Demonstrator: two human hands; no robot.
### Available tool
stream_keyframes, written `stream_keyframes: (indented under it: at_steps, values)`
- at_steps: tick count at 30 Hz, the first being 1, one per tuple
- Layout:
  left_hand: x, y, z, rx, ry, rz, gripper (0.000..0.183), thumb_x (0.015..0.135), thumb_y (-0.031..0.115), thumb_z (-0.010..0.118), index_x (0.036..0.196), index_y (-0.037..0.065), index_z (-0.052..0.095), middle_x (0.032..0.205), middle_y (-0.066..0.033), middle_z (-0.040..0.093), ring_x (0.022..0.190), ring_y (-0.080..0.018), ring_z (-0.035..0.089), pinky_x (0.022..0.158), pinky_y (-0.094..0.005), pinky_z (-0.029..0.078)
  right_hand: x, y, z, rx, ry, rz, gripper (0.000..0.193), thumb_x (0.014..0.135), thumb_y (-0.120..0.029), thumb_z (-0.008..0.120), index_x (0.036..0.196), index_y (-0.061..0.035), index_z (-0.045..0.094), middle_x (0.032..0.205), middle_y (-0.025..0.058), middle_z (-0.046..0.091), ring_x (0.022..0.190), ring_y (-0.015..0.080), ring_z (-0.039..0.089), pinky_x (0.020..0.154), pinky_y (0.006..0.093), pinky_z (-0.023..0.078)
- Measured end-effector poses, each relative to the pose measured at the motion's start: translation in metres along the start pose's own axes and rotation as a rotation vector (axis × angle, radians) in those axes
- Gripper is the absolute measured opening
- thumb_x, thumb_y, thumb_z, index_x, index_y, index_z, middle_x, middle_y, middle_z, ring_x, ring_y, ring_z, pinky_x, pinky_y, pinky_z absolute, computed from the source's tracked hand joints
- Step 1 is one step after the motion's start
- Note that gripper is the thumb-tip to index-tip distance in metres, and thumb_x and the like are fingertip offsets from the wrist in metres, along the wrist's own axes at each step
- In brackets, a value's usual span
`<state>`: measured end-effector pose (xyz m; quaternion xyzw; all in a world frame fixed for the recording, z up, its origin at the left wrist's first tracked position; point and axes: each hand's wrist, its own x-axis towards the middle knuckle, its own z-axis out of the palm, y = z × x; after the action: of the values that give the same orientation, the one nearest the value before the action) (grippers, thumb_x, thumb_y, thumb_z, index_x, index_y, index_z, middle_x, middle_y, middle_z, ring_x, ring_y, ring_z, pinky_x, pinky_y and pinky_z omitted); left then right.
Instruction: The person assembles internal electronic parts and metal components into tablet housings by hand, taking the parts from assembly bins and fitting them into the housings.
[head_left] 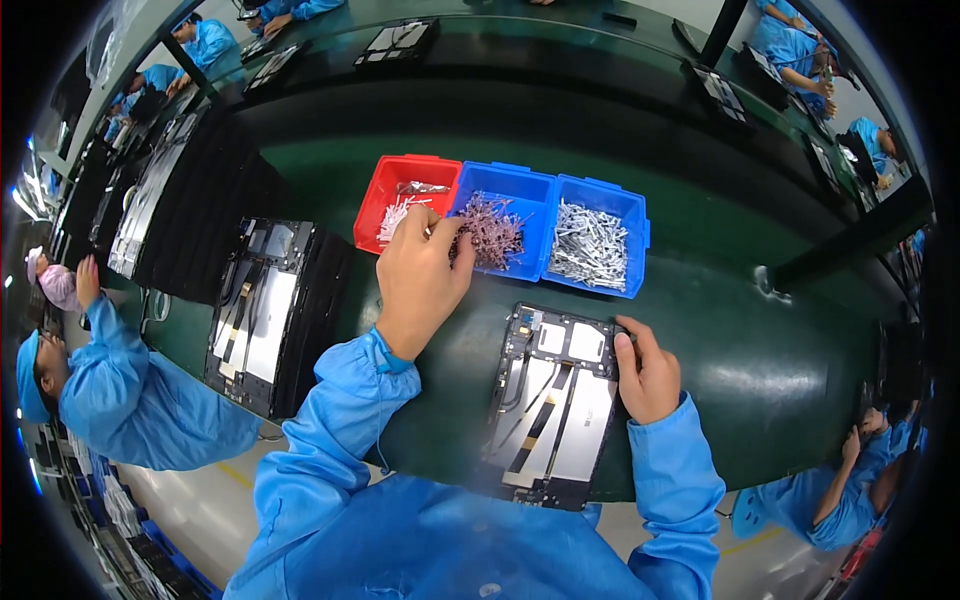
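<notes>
The device [557, 410] is gripped by the right hand [650, 373]. The left hand [422, 278] is curled at the middle bin [538, 200], grip unclear.

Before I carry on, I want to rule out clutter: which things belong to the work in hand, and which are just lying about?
In hand:
- reddish-brown parts in the middle blue bin, left hand at them
- open flat device, right hand on its edge

Apparently lying by, untouched:
- red bin
- right blue bin
- device stack at left
</notes>
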<state>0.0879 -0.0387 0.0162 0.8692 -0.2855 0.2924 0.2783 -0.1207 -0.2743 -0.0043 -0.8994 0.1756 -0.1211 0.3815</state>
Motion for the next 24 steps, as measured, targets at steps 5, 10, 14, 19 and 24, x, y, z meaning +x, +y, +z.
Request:
stream_keyframes:
  at_steps: [5, 10, 14, 19, 24]
  values:
    - [0.0001, -0.0017, 0.0062, 0.06, 0.042, 0.013, 0.012, 0.08, 0.007, 0.076, 0.09, 0.006, 0.071, 0.09, -0.0092, 0.058, 0.081, -0.0284, 0.065, 0.064, -0.0402, 0.053, 0.0006, -0.0009, -0.0004, 0.001, -0.008, 0.004, 0.032, 0.105, -0.027, 0.058, 0.127, -0.0056, 0.065, 0.094, 0.0243, 0.073, 0.086, 0.0414, 0.071, 0.077, 0.0463, 0.054]
    - [0.0002, 0.0009, 0.0059, -0.013, 0.038, -0.036, 0.012, 0.082, 0.007, 0.076, 0.09, 0.006, 0.068, 0.09, -0.0103, 0.058, 0.078, -0.0304, 0.065, 0.064, -0.0415, 0.053, 0.0014, -0.0024, -0.0024, 0.021, -0.051, 0.024, 0.033, 0.104, -0.027, 0.058, 0.129, -0.0073, 0.064, 0.099, 0.025, 0.073, 0.09, 0.0441, 0.07, 0.079, 0.0483, 0.054]
    - [0.0003, 0.0019, 0.0075, -0.122, 0.036, -0.064, 0.014, 0.086, 0.011, 0.078, 0.091, 0.006, 0.066, 0.091, -0.0107, 0.058, 0.076, -0.0315, 0.065, 0.062, -0.0417, 0.052, -0.0002, 0.0009, -0.002, 0.018, -0.033, -0.008, 0.033, 0.104, -0.027, 0.058, 0.129, -0.0071, 0.064, 0.099, 0.0246, 0.073, 0.09, 0.0442, 0.07, 0.079, 0.0487, 0.054]
    - [0.0007, -0.0011, 0.0072, -0.243, 0.035, -0.063, 0.013, 0.088, 0.009, 0.077, 0.095, 0.004, 0.068, 0.092, -0.0105, 0.061, 0.075, -0.0297, 0.066, 0.064, -0.039, 0.053, -0.001, 0.0021, -0.0015, 0.017, -0.014, 0.007, 0.031, 0.104, -0.027, 0.06, 0.126, -0.0066, 0.066, 0.098, 0.0243, 0.073, 0.089, 0.0434, 0.071, 0.079, 0.0478, 0.055]
    - [-0.0021, -0.0034, 0.0041, -0.297, 0.088, -0.041, 0.012, 0.088, 0.005, 0.077, 0.098, 0.004, 0.071, 0.093, -0.0097, 0.062, 0.073, -0.0256, 0.065, 0.064, -0.0362, 0.053, -0.0003, 0.0001, -0.0005, 0.002, 0.001, 0.006, 0.03, 0.103, -0.027, 0.06, 0.124, -0.0066, 0.068, 0.096, 0.0235, 0.073, 0.086, 0.0425, 0.071, 0.077, 0.0475, 0.055]
